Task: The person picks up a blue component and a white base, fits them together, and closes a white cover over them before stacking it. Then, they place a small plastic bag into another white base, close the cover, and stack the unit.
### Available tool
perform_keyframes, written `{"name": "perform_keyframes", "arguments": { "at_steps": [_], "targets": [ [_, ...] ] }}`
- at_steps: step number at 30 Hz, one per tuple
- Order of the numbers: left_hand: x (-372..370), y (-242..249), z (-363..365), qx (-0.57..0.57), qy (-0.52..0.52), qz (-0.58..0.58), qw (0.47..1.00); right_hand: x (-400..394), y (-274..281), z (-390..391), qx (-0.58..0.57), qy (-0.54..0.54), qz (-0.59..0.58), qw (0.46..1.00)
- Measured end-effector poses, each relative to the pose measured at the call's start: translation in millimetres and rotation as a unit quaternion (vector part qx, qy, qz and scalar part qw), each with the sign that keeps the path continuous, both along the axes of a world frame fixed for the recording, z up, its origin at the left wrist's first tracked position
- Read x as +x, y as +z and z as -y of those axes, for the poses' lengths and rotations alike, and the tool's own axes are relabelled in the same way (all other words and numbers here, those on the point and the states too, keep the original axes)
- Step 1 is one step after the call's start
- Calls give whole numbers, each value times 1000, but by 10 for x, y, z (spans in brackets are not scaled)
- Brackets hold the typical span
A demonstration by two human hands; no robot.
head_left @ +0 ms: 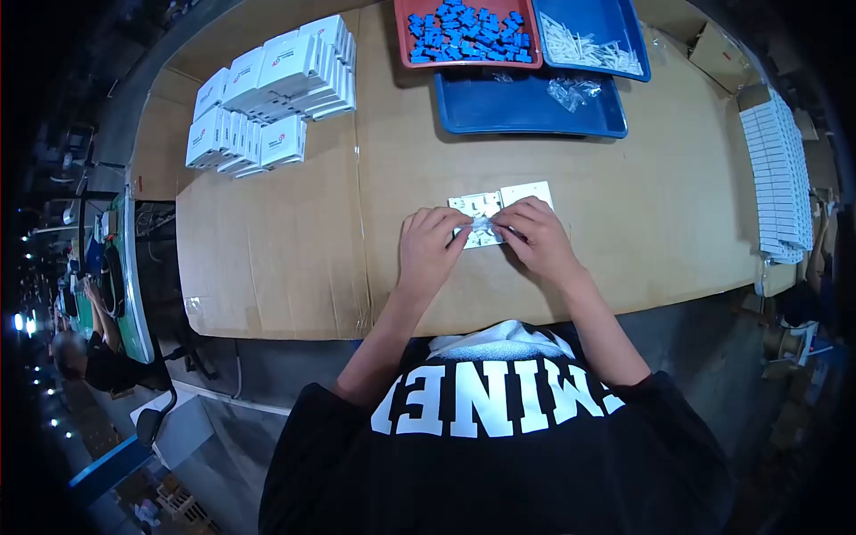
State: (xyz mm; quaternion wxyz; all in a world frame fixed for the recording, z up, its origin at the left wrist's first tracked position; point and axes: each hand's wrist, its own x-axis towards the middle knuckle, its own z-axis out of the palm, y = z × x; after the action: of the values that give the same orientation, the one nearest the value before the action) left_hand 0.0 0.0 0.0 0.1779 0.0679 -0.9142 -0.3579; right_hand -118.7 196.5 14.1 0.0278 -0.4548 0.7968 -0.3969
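Note:
My left hand (pixel 432 247) and my right hand (pixel 540 242) meet over a small white box (pixel 460 206) lying opened on the cardboard-covered table. Between the fingertips of both hands is a small clear plastic bag (pixel 481 224), pinched from either side. Small white parts lie in the box beneath it, partly hidden by my fingers. The box's flat white flap (pixel 540 190) extends behind my right hand.
White boxes (pixel 267 76) are stacked at the back left, and more line the right edge (pixel 774 174). At the back stand a red tray (pixel 406 40) of blue parts, a blue tray (pixel 640 49) of white pieces, and another blue tray (pixel 499 111) with clear bags. A person (pixel 111 361) works at far left.

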Motion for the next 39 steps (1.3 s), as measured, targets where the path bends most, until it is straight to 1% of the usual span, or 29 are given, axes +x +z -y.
{"name": "perform_keyframes", "arguments": {
  "at_steps": [2,3,5,8,11,15,18,23,24,26,29,31,33,34,36,39],
  "targets": [
    [6,-35,4,-9,0,-25,1000,-9,-12,22,-2,3,9,1000],
    [159,-3,-156,12,-1,-6,1000,122,76,-112,19,2,27,999],
    [174,-23,-147,40,8,-14,999,102,86,-62,9,-3,6,1000],
    [201,-99,-151,38,3,-15,999,101,77,-35,23,-12,-12,1000],
    [187,-81,-126,30,-3,-38,999,84,50,15,15,-21,-23,999],
    [174,-81,-111,18,-5,-58,998,69,35,36,32,-36,-35,998],
    [176,-84,-124,15,-1,-50,999,80,72,19,58,-23,-38,997],
    [175,-107,-118,12,-2,-53,999,83,260,43,135,4,-91,987],
    [187,-105,-117,11,-2,-53,999,83,266,58,133,5,-91,987],
    [185,-129,-117,8,0,-55,998,36,252,96,201,0,-48,978],
    [191,-141,-125,-2,3,-69,998,58,281,176,227,-24,-28,973],
    [224,-125,-151,1,7,-63,998,105,285,192,228,-18,-29,973],
    [203,-108,-138,-1,12,-70,997,103,281,216,254,-21,-76,964],
    [203,-127,-135,-3,7,-76,997,86,288,227,249,-22,-82,965],
    [216,-145,-142,-8,1,-82,997,95,274,228,275,-12,-102,956],
    [244,-117,-160,-16,-1,-91,996,88,251,229,259,5,-141,955]
  ]
}}
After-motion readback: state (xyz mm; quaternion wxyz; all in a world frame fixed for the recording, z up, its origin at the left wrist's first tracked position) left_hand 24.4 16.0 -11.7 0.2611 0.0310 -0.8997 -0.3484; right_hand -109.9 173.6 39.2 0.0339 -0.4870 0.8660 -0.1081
